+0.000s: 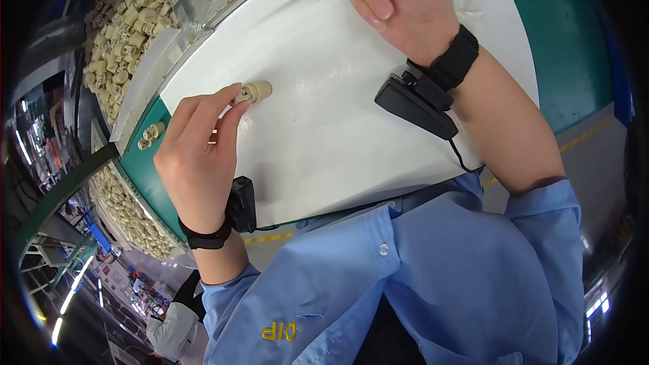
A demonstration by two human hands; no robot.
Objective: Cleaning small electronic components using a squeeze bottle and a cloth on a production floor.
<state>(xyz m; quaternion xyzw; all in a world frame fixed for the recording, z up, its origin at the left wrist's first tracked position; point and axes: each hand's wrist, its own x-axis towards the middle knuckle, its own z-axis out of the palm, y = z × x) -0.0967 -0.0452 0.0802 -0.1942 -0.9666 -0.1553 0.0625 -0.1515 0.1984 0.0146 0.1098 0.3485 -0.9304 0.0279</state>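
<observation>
My left hand [201, 145] pinches a cream cylindrical lamp holder [259, 90] between thumb and fingertips, just over the white work surface [318, 135]. The holder lies on its side, its end with openings toward my fingers. My right hand [409, 3] is at the far edge of the view, its fingers curled in. Part of that hand is cut off by the frame, so what it holds, if anything, does not show. A black strap with a black device [419, 98] sits on my right wrist, and a similar device [241, 204] on my left.
At the far left is a bin heaped with cream lamp holders [132, 34]. Below it, another tray [132, 213] holds many small cream parts. A loose holder [151, 135] lies on the green mat [145, 172]. A person in a pale top [177, 331] is at lower left.
</observation>
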